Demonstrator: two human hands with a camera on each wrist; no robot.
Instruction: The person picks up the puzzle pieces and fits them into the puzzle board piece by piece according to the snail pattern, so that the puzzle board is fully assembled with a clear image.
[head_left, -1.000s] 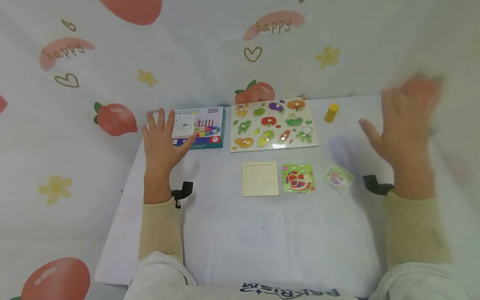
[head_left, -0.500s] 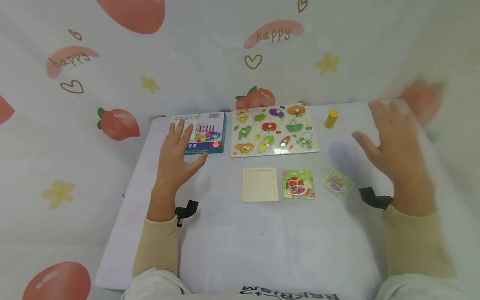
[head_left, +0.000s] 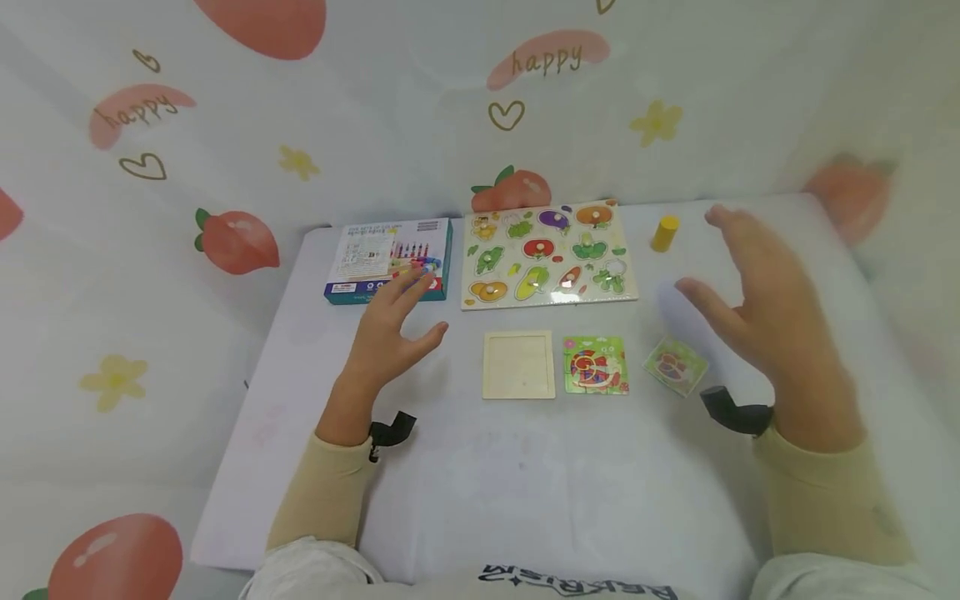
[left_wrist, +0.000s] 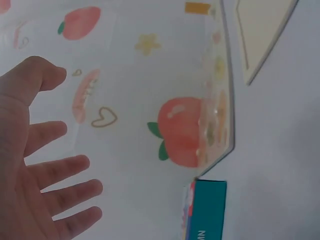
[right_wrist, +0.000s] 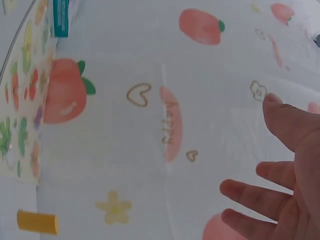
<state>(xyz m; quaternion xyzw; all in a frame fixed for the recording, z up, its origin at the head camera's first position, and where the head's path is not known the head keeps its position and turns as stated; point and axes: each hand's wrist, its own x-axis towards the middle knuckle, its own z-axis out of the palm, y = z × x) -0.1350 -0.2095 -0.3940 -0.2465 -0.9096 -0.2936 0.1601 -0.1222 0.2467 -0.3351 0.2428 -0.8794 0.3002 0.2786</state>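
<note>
My left hand (head_left: 382, 337) hovers with fingers spread in front of the teal and white box (head_left: 363, 250) and holds nothing. On the other side my right hand (head_left: 780, 317), thumb apart from the fingers, is raised above the table and also holds nothing. Between the hands lie a square wooden frame (head_left: 519, 365), a green puzzle (head_left: 596, 367) with a red ladybug-like picture, and a small tilted picture card (head_left: 676, 366) nearest the right hand. In the left wrist view the fingers (left_wrist: 75, 197) are extended; the right wrist view shows the fingers (right_wrist: 255, 197) loosely spread.
A vegetable peg board (head_left: 549, 254) lies at the back of the table, beside the box. To its right stands a yellow cylinder (head_left: 664, 234). A fruit-printed curtain (head_left: 420, 108) hangs behind the white table (head_left: 517, 492).
The left hand has moved right and toward the person, uncovering much of the box. The right hand has come lower and inward, to the left. The things on the table stay put.
</note>
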